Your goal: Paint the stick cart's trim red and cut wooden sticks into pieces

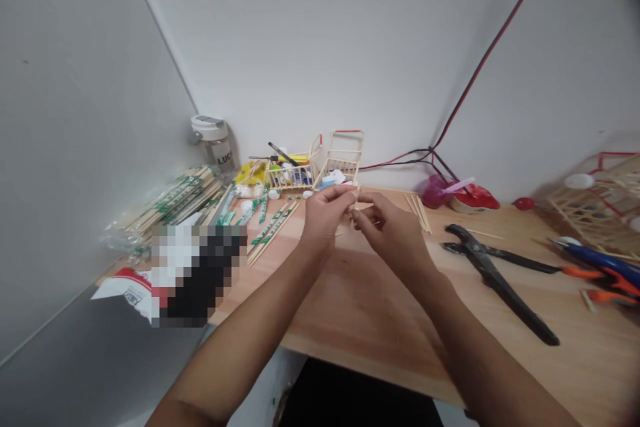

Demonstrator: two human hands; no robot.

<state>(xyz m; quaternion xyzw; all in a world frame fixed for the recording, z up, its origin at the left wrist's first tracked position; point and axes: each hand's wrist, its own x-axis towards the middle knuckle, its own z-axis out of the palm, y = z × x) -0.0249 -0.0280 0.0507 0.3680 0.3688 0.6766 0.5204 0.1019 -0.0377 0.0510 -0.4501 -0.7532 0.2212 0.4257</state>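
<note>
Above the middle of the wooden table [360, 320], my left hand [323, 213] and my right hand [395, 230] meet with their fingertips pinched together. Between them is a small pale wooden stick piece [357, 195], mostly hidden by the fingers. Both hands look closed on it. Behind them stand a miniature stick cart [295, 179] filled with small items and a similar stick frame [346, 147] with a red top bar. Several loose bamboo sticks [419, 213] lie just beyond my right hand.
Pliers [493, 273], a blue tool [595, 259] and a lattice stick basket [595, 207] lie at right. Red bowl [475, 199] and cables [435, 150] sit by the wall. At left are bagged chopsticks [165, 207], paper-wrapped chopsticks [273, 230] and a lidded jar [216, 147].
</note>
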